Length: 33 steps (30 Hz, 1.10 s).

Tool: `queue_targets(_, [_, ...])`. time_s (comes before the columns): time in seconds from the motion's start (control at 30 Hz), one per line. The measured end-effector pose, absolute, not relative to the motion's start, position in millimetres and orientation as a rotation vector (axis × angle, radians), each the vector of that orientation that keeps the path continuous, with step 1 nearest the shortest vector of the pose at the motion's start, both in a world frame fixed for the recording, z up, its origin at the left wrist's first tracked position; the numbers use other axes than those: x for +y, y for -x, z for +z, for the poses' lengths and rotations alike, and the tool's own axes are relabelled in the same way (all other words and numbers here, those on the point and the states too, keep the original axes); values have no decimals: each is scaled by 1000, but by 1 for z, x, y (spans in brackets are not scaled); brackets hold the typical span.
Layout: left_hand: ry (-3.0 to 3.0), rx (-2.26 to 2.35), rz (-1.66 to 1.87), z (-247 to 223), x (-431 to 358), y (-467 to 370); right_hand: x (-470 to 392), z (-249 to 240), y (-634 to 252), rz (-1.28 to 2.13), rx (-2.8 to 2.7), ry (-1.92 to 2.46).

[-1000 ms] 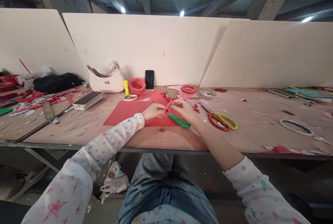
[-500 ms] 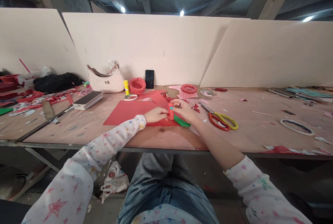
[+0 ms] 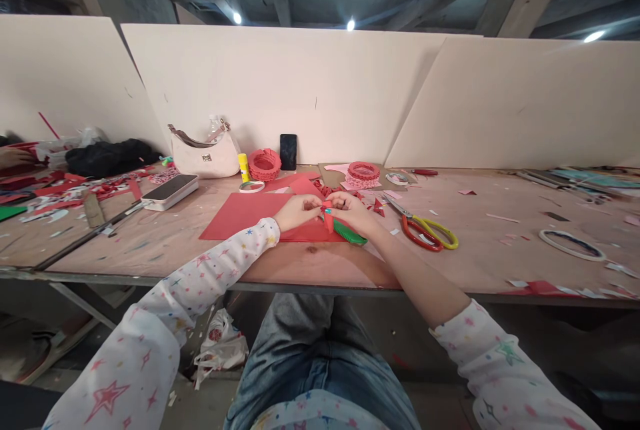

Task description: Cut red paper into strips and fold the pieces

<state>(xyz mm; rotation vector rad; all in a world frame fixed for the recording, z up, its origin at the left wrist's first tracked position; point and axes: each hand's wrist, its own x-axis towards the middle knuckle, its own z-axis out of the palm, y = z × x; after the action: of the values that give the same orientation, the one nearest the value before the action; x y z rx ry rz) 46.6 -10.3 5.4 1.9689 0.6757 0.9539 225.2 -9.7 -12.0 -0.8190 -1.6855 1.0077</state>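
A small strip of red paper (image 3: pixel 328 220) is pinched between my two hands. My left hand (image 3: pixel 299 212) grips its upper left side, fingers closed. From the right, my right hand (image 3: pixel 351 211) holds the same strip near its top, thumb and fingers pressed together. Below them lie red paper sheets (image 3: pixel 240 217) on the table. A green object with a toothed edge (image 3: pixel 350 233) rests just under my right hand. Scissors with red and yellow handles (image 3: pixel 427 230) lie open to the right.
Behind my hands stand rings of folded red paper (image 3: pixel 265 164), a pink-and-red stack (image 3: pixel 363 175), a glue stick (image 3: pixel 243 167) and a phone (image 3: pixel 288 152). A handbag (image 3: pixel 206 153) and a white case (image 3: pixel 170 192) are at left. Another person's hand (image 3: pixel 16 158) shows far left.
My left hand has moved up and slightly right, its fingers now close to my right fingertips at the strip's top. A person's hand has appeared at the far left.
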Motion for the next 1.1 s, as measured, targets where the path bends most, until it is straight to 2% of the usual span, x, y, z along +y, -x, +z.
queue_targets(1.1, [-1914,726,897,3,-7,-45,-21,-2,-223,935,-1780,870])
